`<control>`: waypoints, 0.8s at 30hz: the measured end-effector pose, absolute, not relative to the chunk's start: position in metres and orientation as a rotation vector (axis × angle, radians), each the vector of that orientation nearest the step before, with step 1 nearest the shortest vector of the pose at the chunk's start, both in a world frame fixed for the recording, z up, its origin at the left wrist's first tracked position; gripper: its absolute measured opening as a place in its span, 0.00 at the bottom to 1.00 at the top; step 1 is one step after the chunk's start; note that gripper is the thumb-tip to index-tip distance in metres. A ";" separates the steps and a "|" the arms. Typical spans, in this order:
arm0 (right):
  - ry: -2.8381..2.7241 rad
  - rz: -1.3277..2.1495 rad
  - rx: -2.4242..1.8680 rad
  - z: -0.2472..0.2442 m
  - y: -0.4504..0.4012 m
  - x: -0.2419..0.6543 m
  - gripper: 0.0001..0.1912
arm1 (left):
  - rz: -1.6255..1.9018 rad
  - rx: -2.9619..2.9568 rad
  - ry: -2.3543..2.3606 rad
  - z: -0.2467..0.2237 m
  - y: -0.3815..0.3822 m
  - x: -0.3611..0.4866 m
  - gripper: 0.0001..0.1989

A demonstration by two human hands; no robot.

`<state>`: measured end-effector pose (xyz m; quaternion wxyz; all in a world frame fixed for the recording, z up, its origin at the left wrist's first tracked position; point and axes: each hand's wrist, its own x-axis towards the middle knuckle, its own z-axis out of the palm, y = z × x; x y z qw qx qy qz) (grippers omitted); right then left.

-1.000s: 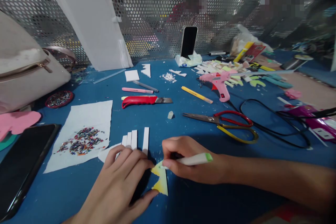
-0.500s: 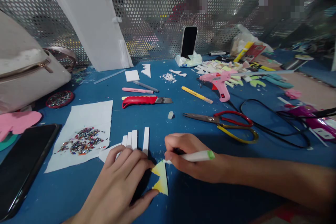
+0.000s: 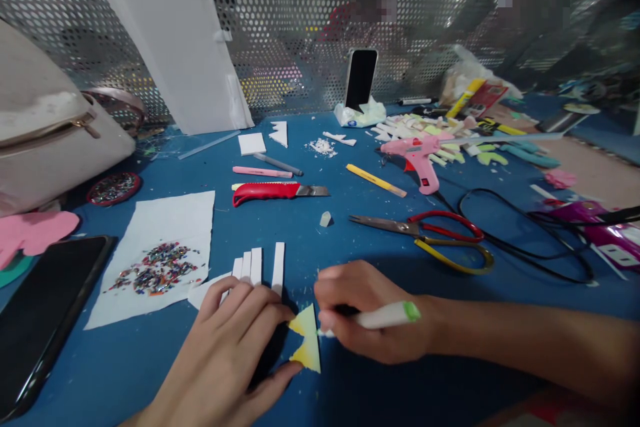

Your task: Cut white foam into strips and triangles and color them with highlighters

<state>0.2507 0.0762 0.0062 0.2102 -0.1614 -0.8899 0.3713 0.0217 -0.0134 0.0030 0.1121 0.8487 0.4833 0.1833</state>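
Observation:
A small notched piece (image 3: 311,340), yellow at its points and pale green along its straight edge, lies flat on the blue table. My left hand (image 3: 235,340) pinches its left side between thumb and fingers. Under and beyond those fingers, several white strips (image 3: 257,267) stick out. A white marker with a green end (image 3: 385,315) is gripped in my right hand (image 3: 367,310), its tip at the right edge of the piece.
Beyond the hands lie a red cutter (image 3: 265,192), scissors (image 3: 415,227), a yellow marker (image 3: 376,180) and a pink glue gun (image 3: 417,157) with a black cable. Beads on white paper (image 3: 197,220) and a black phone (image 3: 50,320) are at left.
My right hand and the marker have moved down along the straight edge of the piece and slightly right. My left hand and the piece have stayed in place.

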 end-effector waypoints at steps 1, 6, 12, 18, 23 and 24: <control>-2.488 1.043 -0.414 0.006 0.076 0.251 0.13 | 0.540 2.492 1.421 0.003 -0.013 0.022 0.12; -2.510 1.054 -0.423 0.006 0.075 0.250 0.13 | 0.536 2.492 1.410 0.004 -0.013 0.022 0.11; -2.491 1.062 -0.425 0.004 0.074 0.251 0.13 | 0.544 2.479 1.408 0.003 -0.013 0.021 0.13; -2.445 1.045 -0.596 0.004 0.078 0.251 0.14 | 0.543 2.490 1.412 0.002 -0.014 0.022 0.13; -2.458 1.027 -0.583 0.004 0.080 0.252 0.13 | 0.532 2.490 1.421 0.003 -0.014 0.022 0.13; -2.475 1.032 -0.559 0.004 0.080 0.251 0.12 | 0.528 2.489 1.420 0.003 -0.014 0.022 0.13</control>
